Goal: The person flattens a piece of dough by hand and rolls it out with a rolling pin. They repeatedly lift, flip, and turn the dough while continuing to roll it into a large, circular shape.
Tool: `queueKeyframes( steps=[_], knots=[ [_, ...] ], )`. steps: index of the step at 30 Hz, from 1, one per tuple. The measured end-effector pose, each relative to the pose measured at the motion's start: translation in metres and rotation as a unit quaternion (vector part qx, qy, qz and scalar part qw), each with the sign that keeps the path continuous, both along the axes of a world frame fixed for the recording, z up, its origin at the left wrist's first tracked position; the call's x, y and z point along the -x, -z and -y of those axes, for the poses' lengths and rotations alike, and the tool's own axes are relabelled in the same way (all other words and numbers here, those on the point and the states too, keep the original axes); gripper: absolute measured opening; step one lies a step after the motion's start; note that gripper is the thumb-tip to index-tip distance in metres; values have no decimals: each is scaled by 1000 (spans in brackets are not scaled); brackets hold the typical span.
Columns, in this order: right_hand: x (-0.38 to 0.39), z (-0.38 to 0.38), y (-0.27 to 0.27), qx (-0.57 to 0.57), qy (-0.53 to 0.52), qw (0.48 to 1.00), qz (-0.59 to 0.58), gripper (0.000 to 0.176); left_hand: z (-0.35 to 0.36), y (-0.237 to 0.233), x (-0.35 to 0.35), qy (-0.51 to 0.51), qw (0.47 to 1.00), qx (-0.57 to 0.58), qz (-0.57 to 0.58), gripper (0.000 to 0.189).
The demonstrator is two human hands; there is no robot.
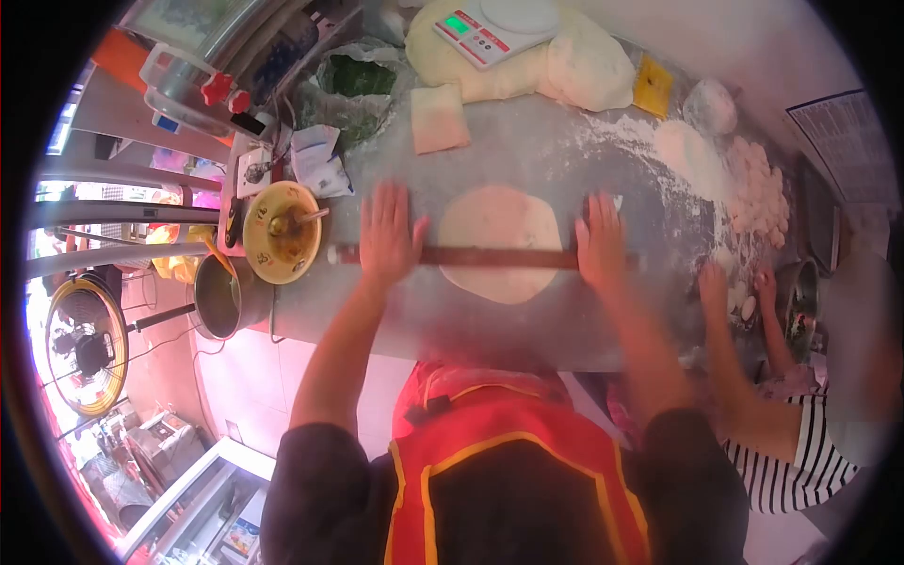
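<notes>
A round sheet of pale dough (501,221) lies flat on the grey worktop in front of me. Across it runs a brown rolling pin (499,257). On the pin's left part rests my left hand (391,235), palm down, fingers stretched forward and thumb out. My right hand (603,240) lies on the right part in the same way, fingers extended. Neither hand wraps around the pin. The dough sheet sits between the two hands.
A digital scale (494,28) stands on a large dough mass (589,71) at the back. Left are a yellow bowl (282,233) and a pot (221,297). At right, a co-worker's hands (716,287) are near flour (687,155) and several dough pieces (756,193).
</notes>
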State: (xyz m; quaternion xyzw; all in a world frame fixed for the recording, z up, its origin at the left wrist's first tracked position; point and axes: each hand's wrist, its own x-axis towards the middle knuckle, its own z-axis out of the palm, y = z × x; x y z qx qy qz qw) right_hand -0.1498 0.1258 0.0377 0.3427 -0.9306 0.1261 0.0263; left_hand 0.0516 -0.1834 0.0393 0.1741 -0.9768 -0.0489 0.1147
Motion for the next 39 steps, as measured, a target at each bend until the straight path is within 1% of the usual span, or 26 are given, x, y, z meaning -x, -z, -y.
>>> queueKeyframes(
  steps=[2, 4, 7, 8, 9, 11, 14, 15, 16, 17, 18, 19, 20, 22, 25, 26, 28, 29, 30, 31, 32, 34, 35, 36, 38, 39],
  knots=[
    [-51, -34, -10, -23, -22, 999, 10, 55, -31, -12, -46, -3, 999, -40, 18, 66],
    [-99, -58, -23, -45, 7, 997, 60, 56, -50, -8, -79, -4, 996, -87, 8, 68],
    [-101, -61, -15, -30, 8, 999, 40, 56, -54, 6, -85, -17, 996, -83, 25, 68],
    [-85, -54, -12, -41, 9, 999, 31, 55, -47, 5, -70, -18, 997, -61, 37, 68],
    [-46, -32, -5, -45, 7, 999, 13, 55, -27, 6, -35, -23, 998, -33, 39, 67],
    [11, 2, 2, -5, 24, 998, -56, 55, 8, 6, 24, -22, 1000, 20, -9, 67],
    [37, 18, 5, 2, 22, 998, -65, 54, 20, -1, 53, -23, 995, 82, -51, 69],
    [26, 10, 1, 13, -3, 999, -47, 55, 17, -3, 43, -14, 998, 48, -33, 70],
    [-5, -9, -6, 21, -24, 999, -25, 56, 2, -1, 11, -1, 1000, 12, -10, 71],
    [-37, -28, -15, -2, -40, 999, 14, 59, -16, 0, -25, 13, 999, -27, 16, 73],
    [-62, -43, -23, -21, -58, 997, 46, 62, -33, 4, -57, 13, 998, -59, 7, 71],
    [-84, -62, -18, -5, -73, 997, 39, 61, -40, 9, -75, 13, 996, -90, -6, 69],
    [-99, -77, -8, 8, -88, 996, 35, 60, -37, 13, -83, 27, 994, -100, 20, 66],
    [-98, -81, -1, 9, -80, 994, 69, 54, -32, 19, -92, 51, 988, -125, 72, 61],
    [-119, -102, -6, 1, -46, 991, 124, 45, -18, 5, -68, 141, 984, -82, 66, 51],
    [-134, -110, -8, 2, -28, 989, 142, 42, -18, -8, -59, 172, 982, -70, 41, 52],
    [-180, -142, -16, 54, 26, 974, 217, 39, -35, -35, -34, 236, 970, -49, -8, 53],
    [-200, -150, -23, 63, 77, 957, 271, 37, -47, -37, -19, 270, 960, -70, -8, 60],
    [-218, -153, -30, 72, 131, 934, 325, 36, -61, -23, -4, 284, 954, -89, 25, 62],
    [-226, -150, -42, 91, 168, 894, 406, 37, -77, 2, 11, 297, 947, -110, 57, 65],
    [-230, -148, -48, 110, 202, 845, 483, 38, -93, 16, 26, 307, 938, -129, 90, 67],
    [-241, -153, -39, 60, 240, 853, 460, 40, -116, 12, 65, 335, 928, -131, 100, 71],
    [-243, -158, -35, 35, 260, 855, 448, 41, -132, 11, 91, 336, 932, -105, 89, 71],
    [-244, -167, -33, 41, 275, 851, 446, 42, -152, 11, 117, 339, 934, -81, 79, 71],
    [-232, -185, -28, 59, 299, 849, 432, 43, -185, 12, 172, 330, 931, -158, -6, 71],
    [-225, -193, -27, 64, 290, 855, 425, 43, -196, 14, 192, 329, 930, -162, -21, 72]
  ],
)
